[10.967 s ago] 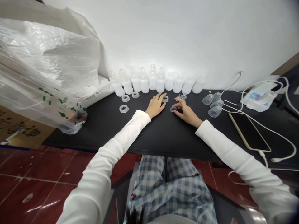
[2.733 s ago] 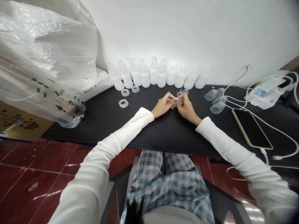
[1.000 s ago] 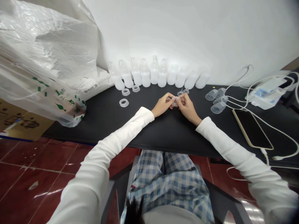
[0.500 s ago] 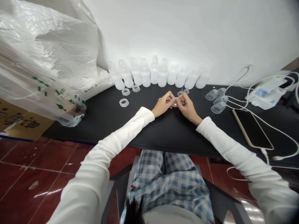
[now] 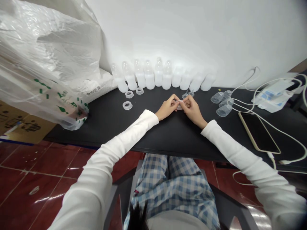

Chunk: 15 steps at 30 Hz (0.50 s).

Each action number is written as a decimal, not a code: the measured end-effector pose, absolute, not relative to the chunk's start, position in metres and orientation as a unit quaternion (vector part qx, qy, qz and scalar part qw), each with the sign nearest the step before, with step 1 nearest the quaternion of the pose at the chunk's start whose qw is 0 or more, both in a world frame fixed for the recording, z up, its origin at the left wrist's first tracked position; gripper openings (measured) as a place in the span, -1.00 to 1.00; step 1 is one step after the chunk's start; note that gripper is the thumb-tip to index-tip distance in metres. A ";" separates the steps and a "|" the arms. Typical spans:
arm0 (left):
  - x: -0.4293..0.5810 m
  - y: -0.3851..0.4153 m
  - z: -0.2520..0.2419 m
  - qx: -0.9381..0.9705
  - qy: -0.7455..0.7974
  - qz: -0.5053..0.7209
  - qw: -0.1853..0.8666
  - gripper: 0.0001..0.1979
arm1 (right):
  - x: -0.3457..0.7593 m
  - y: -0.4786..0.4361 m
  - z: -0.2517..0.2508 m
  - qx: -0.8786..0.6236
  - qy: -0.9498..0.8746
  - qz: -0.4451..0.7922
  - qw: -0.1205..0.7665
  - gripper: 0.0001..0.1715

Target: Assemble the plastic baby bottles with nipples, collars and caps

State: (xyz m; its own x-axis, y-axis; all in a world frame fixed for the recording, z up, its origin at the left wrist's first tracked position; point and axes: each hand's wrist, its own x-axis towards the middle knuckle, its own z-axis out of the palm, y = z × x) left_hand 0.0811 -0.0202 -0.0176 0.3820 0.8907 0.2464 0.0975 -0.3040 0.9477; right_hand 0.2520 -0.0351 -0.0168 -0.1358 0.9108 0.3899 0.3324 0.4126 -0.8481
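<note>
The left hand [image 5: 166,108] and the right hand [image 5: 193,110] are nearly closed, and their fingertips hold a clear plastic ring [image 5: 179,107] between them, above the black tabletop [image 5: 179,137]. Small clear teats [image 5: 187,95] lie just beyond the fingers, and the hands stay well apart from the tabletop's front edge.

L hand [image 5: 166,108] & R hand [image 5: 193,111] meet at the grip, fingertips [image 5: 176,99] of both pinched in close together, wrists low just behind it, forearms in white sleeves [image 5: 115,143] angling wide & back from the grip on either side.
</note>
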 end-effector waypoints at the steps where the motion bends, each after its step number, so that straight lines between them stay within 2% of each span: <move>1: 0.081 -0.021 -0.017 0.692 0.355 0.423 0.466 -0.81 | 0.252 -0.036 -0.017 -0.450 -0.695 0.293 0.478 -0.48; 10: 0.081 -0.025 -0.011 0.710 0.373 0.408 0.436 -0.86 | 0.254 -0.033 -0.021 -0.442 -0.711 0.276 0.472 -0.54; 15: 0.084 -0.020 -0.016 0.665 0.377 0.431 0.479 -0.80 | 0.255 -0.031 -0.024 -0.445 -0.689 0.310 0.480 -0.48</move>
